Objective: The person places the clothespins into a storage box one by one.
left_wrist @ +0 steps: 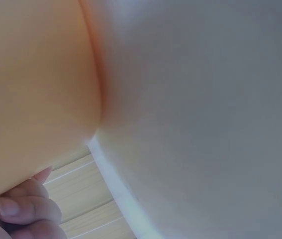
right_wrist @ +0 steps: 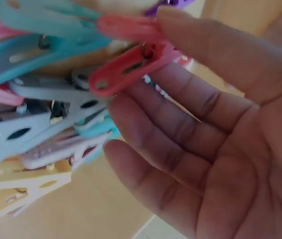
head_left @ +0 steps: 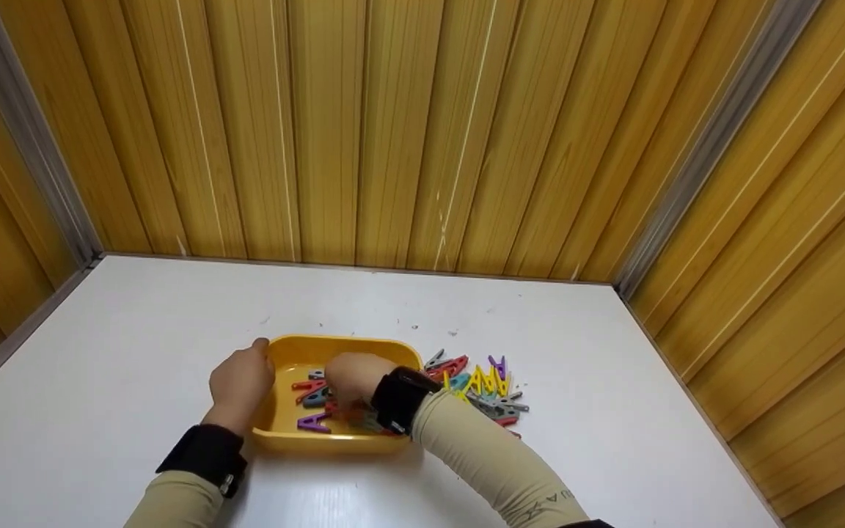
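Observation:
My left hand point(head_left: 241, 381) grips the left rim of a yellow plastic basin point(head_left: 334, 443); in the left wrist view its curled fingers point(left_wrist: 29, 209) show at the basin's edge. Inside the basin, my right hand point(head_left: 355, 378) reaches down among clothespins. Up close in the right wrist view, thumb and fingers pinch a red clothespin point(right_wrist: 112, 79). Beside it lie teal point(right_wrist: 56, 52), grey point(right_wrist: 56, 94) and yellow clothespins point(right_wrist: 26, 179). A purple clothespin point(head_left: 312, 422) lies near the basin's front wall. My right hand and wrist hide part of the basin's contents in the head view.
Right of the basin, a loose pile of clothespins point(head_left: 492, 381) in several colours lies on the white table point(head_left: 584, 455), partly behind my right forearm. Wood-patterned panels point(head_left: 393, 132) enclose the table at the back and sides.

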`<action>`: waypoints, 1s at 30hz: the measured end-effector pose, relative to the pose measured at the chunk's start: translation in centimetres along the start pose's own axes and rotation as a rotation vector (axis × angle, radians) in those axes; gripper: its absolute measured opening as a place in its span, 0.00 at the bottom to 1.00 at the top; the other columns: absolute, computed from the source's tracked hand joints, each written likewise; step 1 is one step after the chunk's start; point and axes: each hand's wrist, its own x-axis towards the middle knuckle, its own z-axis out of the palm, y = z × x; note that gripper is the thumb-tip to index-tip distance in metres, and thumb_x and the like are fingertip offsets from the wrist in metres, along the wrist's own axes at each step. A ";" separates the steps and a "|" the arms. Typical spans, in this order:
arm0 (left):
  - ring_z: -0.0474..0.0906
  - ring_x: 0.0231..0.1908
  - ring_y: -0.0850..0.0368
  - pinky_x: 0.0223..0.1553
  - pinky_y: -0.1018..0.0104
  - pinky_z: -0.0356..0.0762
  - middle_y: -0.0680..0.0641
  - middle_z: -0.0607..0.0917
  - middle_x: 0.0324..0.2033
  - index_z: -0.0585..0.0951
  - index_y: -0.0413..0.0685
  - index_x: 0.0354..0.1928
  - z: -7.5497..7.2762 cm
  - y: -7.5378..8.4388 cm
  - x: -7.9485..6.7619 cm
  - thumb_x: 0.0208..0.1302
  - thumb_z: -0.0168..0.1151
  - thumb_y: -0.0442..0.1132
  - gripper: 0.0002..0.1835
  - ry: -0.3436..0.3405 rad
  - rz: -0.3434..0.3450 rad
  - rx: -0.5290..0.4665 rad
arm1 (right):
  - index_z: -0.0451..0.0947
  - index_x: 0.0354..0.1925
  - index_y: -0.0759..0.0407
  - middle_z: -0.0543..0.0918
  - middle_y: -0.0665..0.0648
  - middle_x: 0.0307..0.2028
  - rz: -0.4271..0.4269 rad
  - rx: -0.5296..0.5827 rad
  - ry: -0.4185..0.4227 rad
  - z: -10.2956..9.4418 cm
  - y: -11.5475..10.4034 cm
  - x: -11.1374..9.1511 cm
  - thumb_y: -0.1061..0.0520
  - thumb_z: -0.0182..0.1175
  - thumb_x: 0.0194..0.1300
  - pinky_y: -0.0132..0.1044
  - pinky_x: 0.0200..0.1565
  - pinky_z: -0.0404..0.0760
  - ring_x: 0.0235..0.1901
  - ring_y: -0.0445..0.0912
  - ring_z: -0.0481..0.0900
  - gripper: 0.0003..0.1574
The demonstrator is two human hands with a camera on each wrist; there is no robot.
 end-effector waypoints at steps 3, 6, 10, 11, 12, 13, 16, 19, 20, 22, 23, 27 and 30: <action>0.86 0.38 0.33 0.37 0.43 0.84 0.29 0.88 0.39 0.75 0.33 0.64 0.0 0.1 0.1 0.72 0.48 0.34 0.22 -0.018 -0.005 0.003 | 0.74 0.21 0.55 0.78 0.50 0.23 -0.011 -0.069 0.021 0.4 0.0 -0.2 0.66 0.74 0.50 0.33 0.23 0.70 0.22 0.43 0.70 0.17; 0.86 0.38 0.33 0.37 0.43 0.84 0.29 0.88 0.39 0.74 0.33 0.64 -0.1 0.1 0.1 0.72 0.48 0.34 0.22 -0.021 -0.001 0.006 | 0.77 0.25 0.56 0.83 0.51 0.28 -0.019 -0.123 0.047 0.6 0.0 -0.3 0.66 0.74 0.51 0.33 0.24 0.72 0.23 0.43 0.71 0.13; 0.86 0.36 0.34 0.35 0.43 0.83 0.30 0.87 0.36 0.75 0.33 0.63 -0.2 0.2 0.1 0.71 0.49 0.34 0.21 0.000 0.018 0.002 | 0.80 0.29 0.57 0.87 0.53 0.33 -0.001 -0.135 0.080 0.5 0.0 -0.6 0.66 0.72 0.52 0.34 0.28 0.76 0.25 0.44 0.73 0.10; 0.86 0.36 0.34 0.35 0.43 0.83 0.30 0.88 0.36 0.76 0.33 0.63 -0.2 0.2 0.1 0.71 0.49 0.34 0.21 0.003 0.020 0.002 | 0.80 0.30 0.57 0.87 0.53 0.34 0.004 -0.130 0.082 0.5 0.0 -0.6 0.66 0.72 0.52 0.34 0.28 0.77 0.26 0.44 0.74 0.10; 0.86 0.35 0.34 0.34 0.43 0.83 0.30 0.88 0.36 0.76 0.33 0.62 -0.2 0.2 0.1 0.71 0.49 0.34 0.21 0.008 0.023 0.000 | 0.80 0.30 0.57 0.87 0.53 0.33 0.006 -0.128 0.082 0.4 0.0 -0.7 0.66 0.73 0.51 0.34 0.29 0.77 0.26 0.44 0.74 0.11; 0.86 0.35 0.34 0.35 0.43 0.84 0.30 0.88 0.36 0.76 0.33 0.62 -0.2 0.2 0.1 0.71 0.50 0.34 0.21 0.011 0.026 0.002 | 0.80 0.30 0.57 0.86 0.52 0.33 0.009 -0.120 0.081 0.4 0.0 -0.7 0.65 0.74 0.51 0.34 0.29 0.78 0.27 0.44 0.74 0.11; 0.86 0.35 0.34 0.34 0.43 0.84 0.30 0.88 0.36 0.76 0.33 0.62 -0.2 0.1 0.0 0.71 0.49 0.33 0.20 0.010 0.022 0.007 | 0.76 0.26 0.55 0.81 0.50 0.27 0.002 -0.077 0.073 0.2 0.2 -0.9 0.63 0.76 0.50 0.33 0.28 0.75 0.25 0.43 0.72 0.15; 0.86 0.35 0.34 0.34 0.43 0.84 0.29 0.88 0.37 0.76 0.33 0.62 -0.1 0.1 0.0 0.72 0.48 0.33 0.20 0.003 0.017 0.007 | 0.72 0.21 0.54 0.74 0.48 0.22 -0.026 -0.023 0.079 -0.4 0.7 -0.9 0.61 0.75 0.54 0.32 0.25 0.69 0.22 0.42 0.68 0.19; 0.86 0.35 0.34 0.34 0.43 0.84 0.29 0.88 0.37 0.76 0.33 0.62 -0.1 0.1 0.0 0.72 0.47 0.34 0.20 0.002 0.015 0.006 | 0.71 0.21 0.54 0.73 0.47 0.21 -0.035 -0.002 0.082 -0.8 1.0 -1.0 0.60 0.74 0.56 0.32 0.25 0.68 0.22 0.41 0.67 0.19; 0.86 0.35 0.33 0.34 0.43 0.84 0.29 0.88 0.36 0.76 0.33 0.62 0.0 0.1 0.1 0.72 0.47 0.34 0.20 0.003 0.015 0.001 | 0.74 0.22 0.55 0.73 0.47 0.21 -0.057 0.035 0.089 -1.8 1.7 -1.4 0.56 0.71 0.62 0.31 0.26 0.67 0.22 0.40 0.67 0.17; 0.86 0.35 0.33 0.34 0.43 0.83 0.29 0.88 0.36 0.76 0.33 0.62 0.0 0.1 0.1 0.72 0.47 0.34 0.20 0.005 0.017 -0.001 | 0.76 0.24 0.55 0.74 0.47 0.22 -0.069 0.049 0.095 -2.3 2.1 -1.7 0.55 0.69 0.64 0.31 0.26 0.67 0.22 0.40 0.67 0.15; 0.86 0.35 0.33 0.34 0.43 0.83 0.29 0.87 0.36 0.76 0.32 0.61 0.1 0.1 0.3 0.72 0.48 0.33 0.20 0.011 0.028 -0.004 | 0.83 0.35 0.59 0.82 0.50 0.30 -0.126 0.111 0.152 -4.2 4.2 -3.9 0.49 0.66 0.69 0.31 0.33 0.70 0.28 0.40 0.72 0.13; 0.86 0.35 0.33 0.34 0.42 0.83 0.29 0.88 0.36 0.76 0.32 0.61 0.1 0.0 0.3 0.72 0.48 0.34 0.20 0.008 0.028 0.001 | 0.84 0.38 0.61 0.83 0.52 0.31 -0.174 0.162 0.218 -4.8 6.2 -6.0 0.50 0.64 0.71 0.32 0.35 0.72 0.29 0.40 0.72 0.14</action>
